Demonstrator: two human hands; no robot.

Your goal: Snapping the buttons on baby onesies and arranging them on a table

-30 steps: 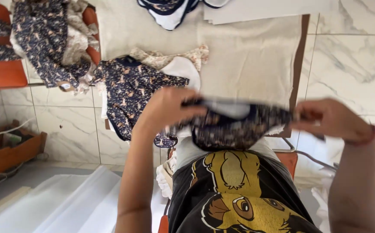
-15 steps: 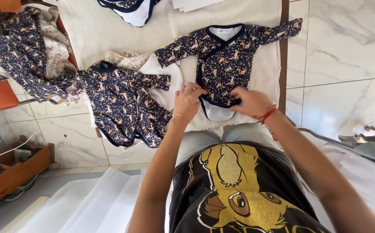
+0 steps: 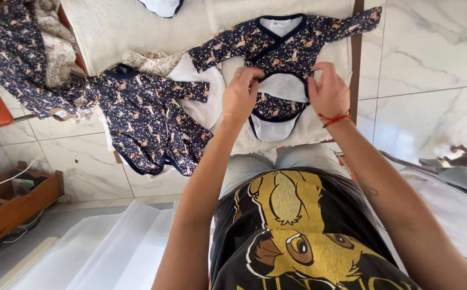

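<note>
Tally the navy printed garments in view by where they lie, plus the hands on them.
Under the hands, spread bodysuit: 1
Left of it, navy garment: 1
Far left, heaped navy garment: 1
Hands, left hand and right hand: 2
Total: 5

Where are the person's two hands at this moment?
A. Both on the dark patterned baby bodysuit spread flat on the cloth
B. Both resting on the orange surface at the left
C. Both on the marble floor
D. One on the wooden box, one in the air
A: the left hand and the right hand both pinch the lower part of the spread baby bodysuit.
</note>
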